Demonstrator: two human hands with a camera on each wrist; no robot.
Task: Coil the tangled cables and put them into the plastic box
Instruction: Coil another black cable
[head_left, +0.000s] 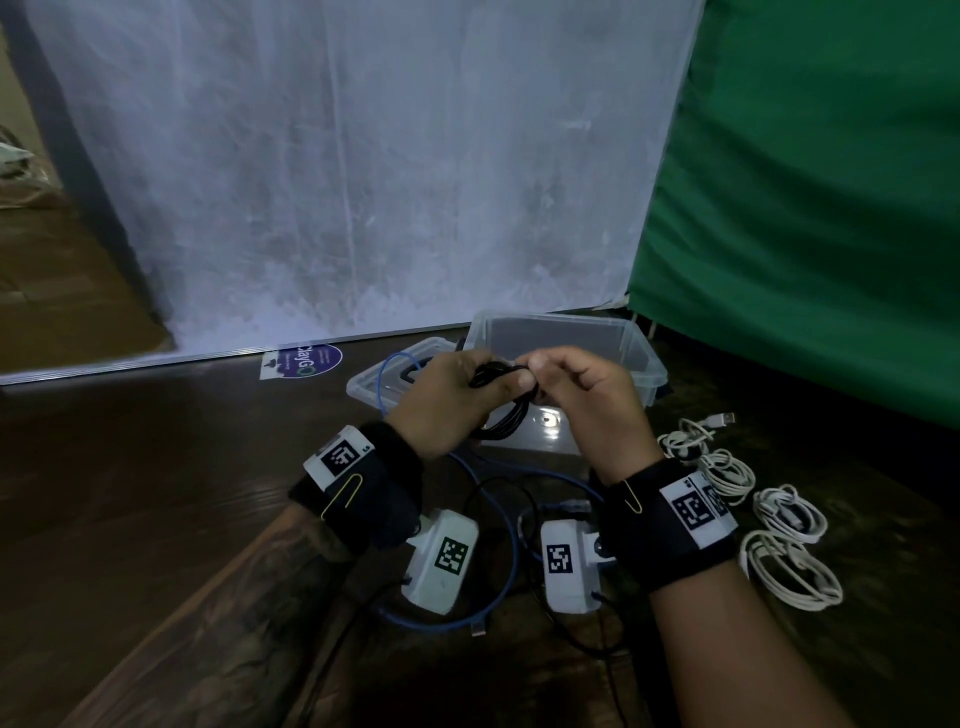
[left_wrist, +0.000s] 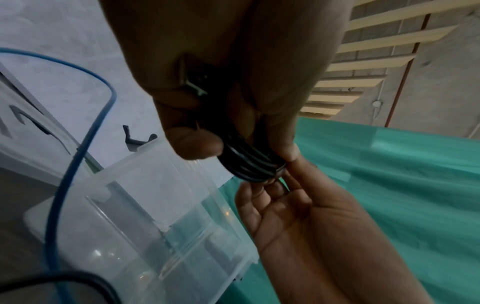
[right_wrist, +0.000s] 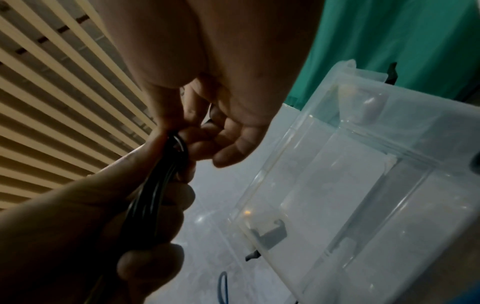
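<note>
My left hand (head_left: 457, 397) grips a coiled black cable (head_left: 506, 410) just above the near edge of the clear plastic box (head_left: 631, 338). The same black cable (left_wrist: 249, 162) shows as a tight bundle of loops between the left thumb and fingers, with a metal plug end tucked against the palm. My right hand (head_left: 576, 382) pinches the top of the black cable (right_wrist: 161, 185) with thumb and fingertips. The plastic box (left_wrist: 145, 216) holds nothing that I can see. A blue cable (head_left: 498, 530) lies tangled on the dark floor under my wrists.
The box lid (head_left: 384, 376) lies left of the box with a blue loop over it. Several coiled white cables (head_left: 779, 540) lie on the floor at the right. A green cloth (head_left: 810, 208) hangs right, a white sheet (head_left: 363, 182) behind. A thin black lead (head_left: 592, 639) trails near me.
</note>
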